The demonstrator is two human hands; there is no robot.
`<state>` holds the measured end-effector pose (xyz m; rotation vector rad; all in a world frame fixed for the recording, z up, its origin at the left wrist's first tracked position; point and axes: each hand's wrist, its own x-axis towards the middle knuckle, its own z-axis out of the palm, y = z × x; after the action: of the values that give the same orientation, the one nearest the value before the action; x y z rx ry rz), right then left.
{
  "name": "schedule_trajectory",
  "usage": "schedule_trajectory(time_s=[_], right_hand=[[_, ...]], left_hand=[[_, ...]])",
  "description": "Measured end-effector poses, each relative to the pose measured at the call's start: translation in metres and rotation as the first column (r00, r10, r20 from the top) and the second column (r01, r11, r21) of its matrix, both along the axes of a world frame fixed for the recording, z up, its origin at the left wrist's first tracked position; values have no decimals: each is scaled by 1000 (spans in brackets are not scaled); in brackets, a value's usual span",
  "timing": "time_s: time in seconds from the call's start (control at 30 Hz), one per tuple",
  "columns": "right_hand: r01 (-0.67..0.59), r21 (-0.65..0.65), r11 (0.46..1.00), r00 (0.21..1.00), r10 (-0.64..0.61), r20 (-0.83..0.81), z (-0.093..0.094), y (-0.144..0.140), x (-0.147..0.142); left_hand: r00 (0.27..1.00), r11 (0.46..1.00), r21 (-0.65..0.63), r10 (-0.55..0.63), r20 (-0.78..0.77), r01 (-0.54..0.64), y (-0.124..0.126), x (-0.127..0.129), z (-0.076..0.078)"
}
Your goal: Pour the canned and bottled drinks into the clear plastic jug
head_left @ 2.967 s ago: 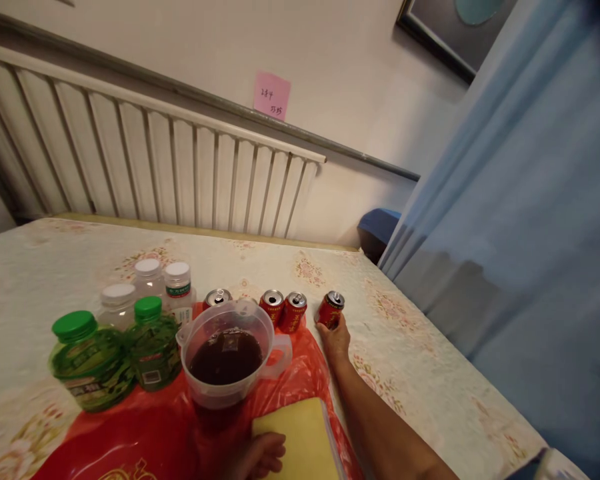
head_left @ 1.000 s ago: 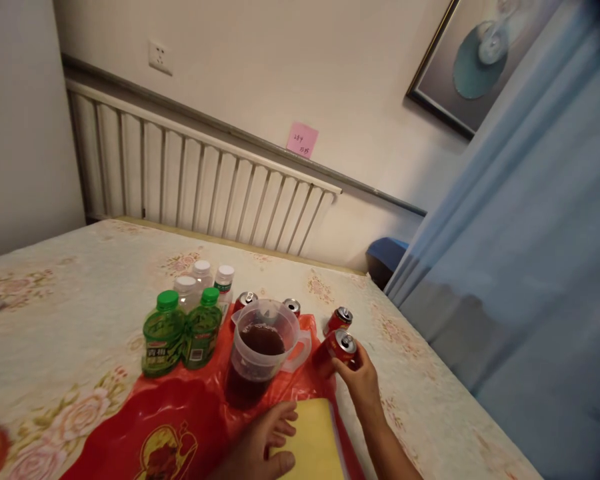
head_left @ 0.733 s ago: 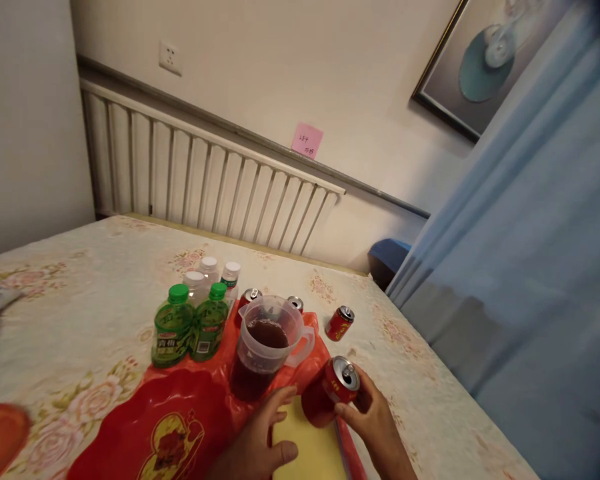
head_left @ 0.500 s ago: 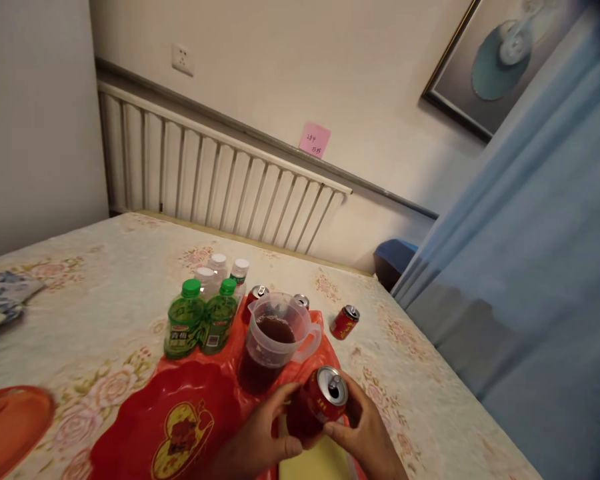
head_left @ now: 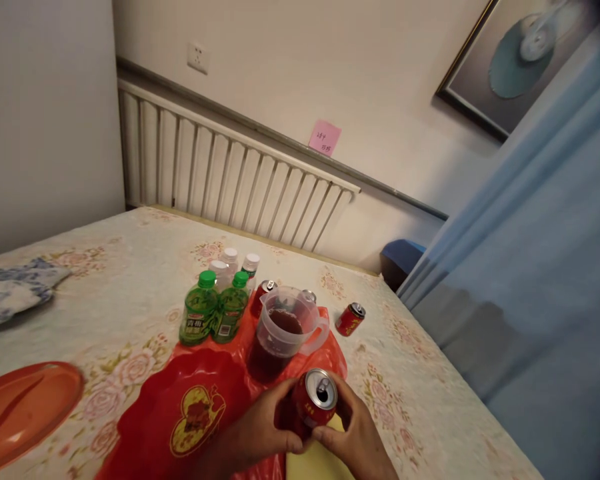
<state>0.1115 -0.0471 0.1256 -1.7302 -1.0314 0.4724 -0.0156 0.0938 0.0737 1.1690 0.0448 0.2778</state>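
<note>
- Red can (head_left: 314, 405): being held by both hands at the near edge of the table, just above the yellow pad (head_left: 319, 461) and the red plastic bag (head_left: 190, 413).
- Left hand (head_left: 253, 433): reaching in from the near edge, palm turning right, fingers wrapping the left side of the can's body and clamping on it.
- Right hand (head_left: 353, 440): coming in from the near right, fingers curling round the right side of the can, thumb lying across its near lower side; clamping on it too.
- Orientation of can: long axis tilting, silver top with pull tab and opening facing up and toward the camera, base pointing down and to the left.
- Clear jug (head_left: 286, 327): standing upright just beyond the hands on the red bag, holding dark liquid, handle pointing right.
- Green bottles (head_left: 213, 315): standing upright left of the jug, white-capped bottles behind them.
- Further red can (head_left: 351, 319): standing apart on the tablecloth, right of the jug.
- Orange tray (head_left: 20, 410): lying at the near left.
</note>
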Motion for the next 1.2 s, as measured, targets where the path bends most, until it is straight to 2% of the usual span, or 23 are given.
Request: schedule_trajectory(time_s=[0.1, 0.33, 0.57, 0.8, 1.03, 1.2], right_hand=[[13, 9, 1000, 1000, -13, 6, -2, 3, -3], [21, 2, 1000, 1000, -21, -4, -1, 11, -7], [11, 28, 1000, 999, -10, -35, 0, 11, -8], [-5, 31, 999, 1000, 6, -29, 5, 10, -13], [20, 2, 1000, 1000, -20, 17, 7, 10, -20], [17, -4, 1000, 998, -16, 59, 8, 11, -22]], left_hand=[[999, 999, 28, 30, 22, -31, 0, -3, 3], [997, 992, 93, 81, 13, -82, 5, -5, -9], [998, 993, 97, 60, 2, -60, 5, -13, 3], [999, 996, 79, 47, 10, -48, 5, -12, 5], [997, 984, 160, 69, 31, -74, 6, -14, 9], [995, 981, 172, 83, 63, -93, 6, -15, 11]])
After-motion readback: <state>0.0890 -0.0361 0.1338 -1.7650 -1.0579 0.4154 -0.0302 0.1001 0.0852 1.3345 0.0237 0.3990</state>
